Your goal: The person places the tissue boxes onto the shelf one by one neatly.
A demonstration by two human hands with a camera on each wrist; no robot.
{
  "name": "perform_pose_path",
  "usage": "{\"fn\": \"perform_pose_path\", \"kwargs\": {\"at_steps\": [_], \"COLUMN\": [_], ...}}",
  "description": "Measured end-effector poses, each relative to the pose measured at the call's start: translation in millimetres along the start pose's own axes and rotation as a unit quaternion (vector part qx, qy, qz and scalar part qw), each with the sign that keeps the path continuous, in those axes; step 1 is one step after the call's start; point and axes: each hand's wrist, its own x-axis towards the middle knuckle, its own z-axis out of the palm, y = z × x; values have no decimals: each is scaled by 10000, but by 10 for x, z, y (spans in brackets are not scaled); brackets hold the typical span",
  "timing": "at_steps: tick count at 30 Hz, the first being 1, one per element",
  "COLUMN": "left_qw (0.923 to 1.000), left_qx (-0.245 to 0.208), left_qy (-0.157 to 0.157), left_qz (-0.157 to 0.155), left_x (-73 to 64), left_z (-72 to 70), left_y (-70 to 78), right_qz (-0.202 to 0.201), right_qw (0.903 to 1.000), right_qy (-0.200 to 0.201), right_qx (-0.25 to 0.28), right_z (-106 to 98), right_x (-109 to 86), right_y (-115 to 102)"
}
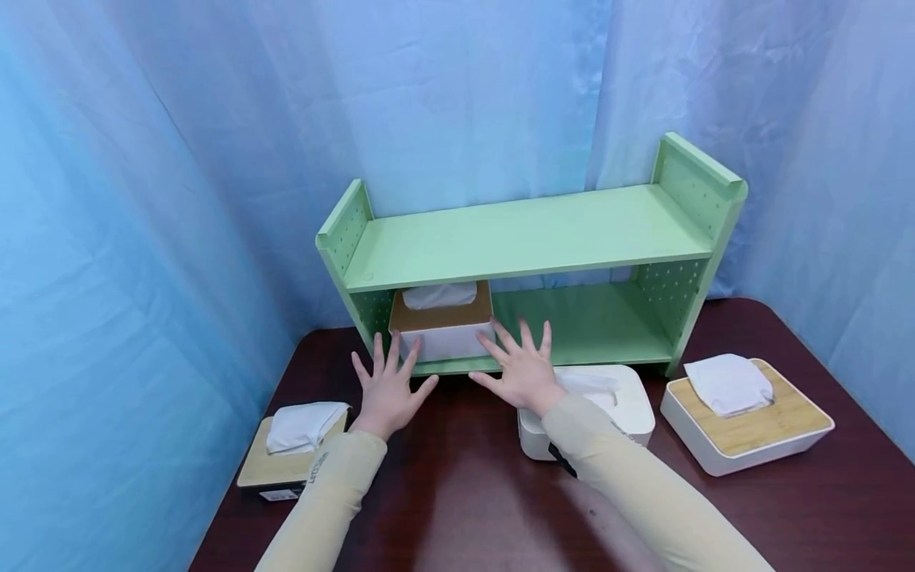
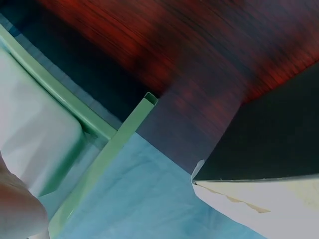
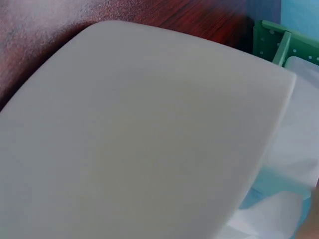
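On the lower level of the green shelf point(image 1: 536, 238), at its left end, stands a tissue box point(image 1: 446, 343) with a brown top, white sides and a tissue in its slot. My left hand point(image 1: 388, 397) is spread just before the box's left front, its fingertips overlapping the white front in the head view. The right hand point(image 1: 525, 377), fingers also spread, is near the box's right front corner. Neither hand grips anything. Below the right wrist, partly covered by the sleeve, is a white tissue box point(image 1: 632, 401) with rounded corners; its side fills much of the right wrist view.
A tissue box with a light wooden top and dark base point(image 1: 260, 465) lies at the table's left edge. Another, white with a bamboo top point(image 1: 786, 413), sits at the right. Blue curtains point(image 1: 465, 95) hang behind the dark red wooden table point(image 1: 457, 492).
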Motion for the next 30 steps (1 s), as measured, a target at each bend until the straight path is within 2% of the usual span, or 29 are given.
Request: {"fn": "perform_pose_path", "kwargs": {"at_steps": [5, 9, 15, 21, 25, 30], "left_qw": [9999, 9999, 9998, 9995, 9993, 9981], "left_qx": [17, 76, -43, -35, -208, -389], "left_qy": [156, 108, 187, 304, 307, 454], "left_qz": [55, 12, -18, -21, 69, 172], "left_x": [47, 67, 61, -32, -108, -174], "left_z": [-14, -10, 88, 198, 233, 283], "left_y": [6, 2, -16, -3, 46, 116], "right_qz": [81, 97, 146, 164, 105, 183], "right_qw": [9999, 9997, 9995, 9983, 9959, 9918], "right_qy": [-113, -163, -10, 270, 521, 769], "right_qx": [42, 155, 279, 488, 727, 1005], "right_z": [-14, -17, 50, 50, 49, 102], "right_x": [17, 10, -27, -122, -228, -397], "right_y": [-12, -20, 52, 100, 106, 128]}}
